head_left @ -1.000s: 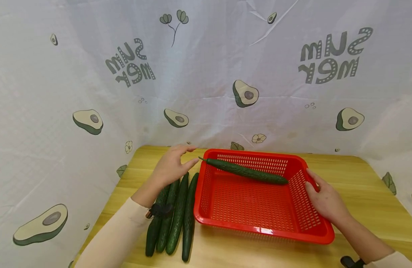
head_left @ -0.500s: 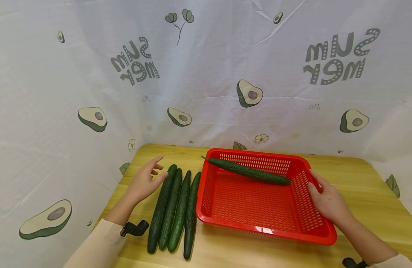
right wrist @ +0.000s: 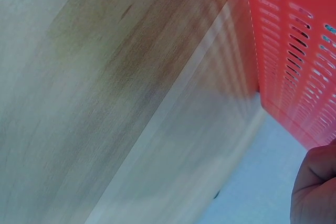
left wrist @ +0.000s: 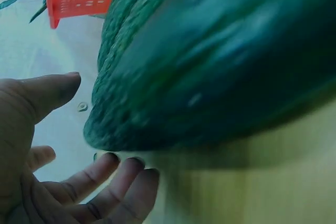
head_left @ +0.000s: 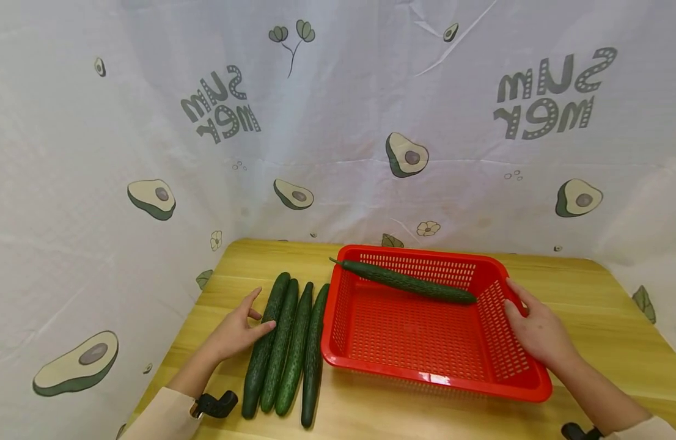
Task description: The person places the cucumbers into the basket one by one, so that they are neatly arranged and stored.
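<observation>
My left hand (head_left: pixel 236 335) hovers at the leftmost cucumber (head_left: pixel 258 373), its thumb over the cucumber and its fingers along the left side. In the left wrist view a gap shows between thumb and fingers, and that cucumber (left wrist: pixel 210 77) looms large beside them, not gripped. Several dark green cucumbers lie side by side there, left of a red plastic basket (head_left: pixel 415 342). One more cucumber (head_left: pixel 406 282) lies along the basket's back, its stem poking over the left rim. My right hand (head_left: pixel 541 333) grips the basket's right rim, thumb inside; the right wrist view catches only part of this hand (right wrist: pixel 317 187).
Everything stands on a wooden table (head_left: pixel 596 318) with a yellowish grain. A white curtain (head_left: pixel 338 122) printed with avocados and lettering hangs behind and along the sides. The basket's perforated wall (right wrist: pixel 289 51) rises above the tabletop in the right wrist view.
My left hand has drawn away from the basket's back left corner, leftward, then down toward the leftmost cucumber. The right hand keeps its grip on the rim, and the basket stays put.
</observation>
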The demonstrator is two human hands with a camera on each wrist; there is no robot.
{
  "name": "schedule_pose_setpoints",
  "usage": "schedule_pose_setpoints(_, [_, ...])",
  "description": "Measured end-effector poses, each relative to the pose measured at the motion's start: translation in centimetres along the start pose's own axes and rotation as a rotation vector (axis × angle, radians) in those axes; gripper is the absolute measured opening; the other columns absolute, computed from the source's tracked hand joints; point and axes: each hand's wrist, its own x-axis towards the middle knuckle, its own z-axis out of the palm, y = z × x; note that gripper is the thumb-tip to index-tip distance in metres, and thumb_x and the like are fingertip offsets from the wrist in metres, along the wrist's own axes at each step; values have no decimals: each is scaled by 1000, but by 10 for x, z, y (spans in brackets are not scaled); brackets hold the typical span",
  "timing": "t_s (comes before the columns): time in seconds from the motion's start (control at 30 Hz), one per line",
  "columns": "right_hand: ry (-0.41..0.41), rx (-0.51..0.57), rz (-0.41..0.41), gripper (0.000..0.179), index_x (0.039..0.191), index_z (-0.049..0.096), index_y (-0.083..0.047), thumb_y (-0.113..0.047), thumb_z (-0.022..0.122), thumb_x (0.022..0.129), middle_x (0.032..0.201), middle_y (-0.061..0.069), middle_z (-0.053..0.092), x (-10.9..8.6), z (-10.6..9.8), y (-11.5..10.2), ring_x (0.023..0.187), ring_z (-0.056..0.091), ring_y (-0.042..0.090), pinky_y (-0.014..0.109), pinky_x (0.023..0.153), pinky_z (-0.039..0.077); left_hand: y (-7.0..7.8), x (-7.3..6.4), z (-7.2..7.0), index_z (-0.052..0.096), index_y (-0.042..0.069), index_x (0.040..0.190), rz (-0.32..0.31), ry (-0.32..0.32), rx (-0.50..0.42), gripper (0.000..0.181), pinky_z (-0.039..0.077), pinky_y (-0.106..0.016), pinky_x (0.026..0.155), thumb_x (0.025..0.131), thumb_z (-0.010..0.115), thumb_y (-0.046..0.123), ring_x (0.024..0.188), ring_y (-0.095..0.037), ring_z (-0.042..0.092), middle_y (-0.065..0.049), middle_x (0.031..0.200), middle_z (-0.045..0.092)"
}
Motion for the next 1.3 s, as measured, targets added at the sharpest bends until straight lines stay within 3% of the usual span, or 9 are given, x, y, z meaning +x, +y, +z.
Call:
schedule_pose_setpoints(0.37, [-3,19,10,66,168,6,-8,-39,28,114,126,43,55,-1,0,1,69,63,20,35,58,58,1,-7,13,30,0,163,-63,2,-19,87,55,-53,85,96,77,30,90,-28,68,-25,119,65])
schedule_pose_setpoints(0.63, [-2,14,9,66,168,6,-8,-40,27,114,122,41,57,-1,0,2,69,63,20,35,58,58,2,-8,12,33,0,161,-72,-4,-74,81,53,-44,75,96,76,22,70,-20,60,-24,115,63])
schedule_pose_setpoints(0.83, [0,11,5,66,168,6,-8,-40,28,114,118,38,60,-1,0,1,68,62,20,35,57,57,3,-7,9,32,-2,161,-105,-5,-143,76,54,-41,73,98,71,13,83,-24,65,-25,113,63])
schedule_pose_setpoints(1.03, [-3,23,7,66,168,6,-8,-39,28,114,113,35,62,-1,0,1,66,62,20,36,56,58,2,-8,4,31,-2,162,-124,10,-175,72,55,-41,71,101,67,11,92,-28,66,-33,126,58])
schedule_pose_setpoints(1.3, [-4,38,7,66,168,5,-9,-39,29,114,110,34,62,-2,1,2,66,63,20,36,56,59,9,-12,-9,25,3,165,-124,12,-235,70,50,-38,65,105,59,13,79,-26,58,-39,142,43])
